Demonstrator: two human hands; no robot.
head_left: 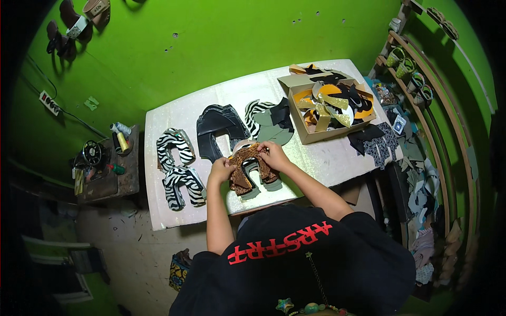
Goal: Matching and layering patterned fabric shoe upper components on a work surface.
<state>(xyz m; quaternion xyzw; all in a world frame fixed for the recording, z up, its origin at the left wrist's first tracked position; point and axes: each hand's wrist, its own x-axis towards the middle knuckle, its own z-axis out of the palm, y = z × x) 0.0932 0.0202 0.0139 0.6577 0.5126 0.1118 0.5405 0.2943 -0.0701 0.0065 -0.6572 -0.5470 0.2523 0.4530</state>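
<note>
Both hands grasped a leopard-print arched piece (246, 155), to the left of the cardboard box (310, 137) and nearer the person.

The left hand (224, 168), farther from the box, pinched the piece's left side; the right hand (269, 153), closer to the box, pinched its upper right. Beneath the piece was an arched stack (272, 185) with grey-green edges; whether the two touched could not be told. On the white table (311, 166), grey-green pieces (271, 132) lay just left of the box, black arched pieces (222, 124) farther left, and two zebra-print stacks (177, 149) (182, 185) farthest left. Dark patterned scraps (380, 148) lay right of it.
</note>
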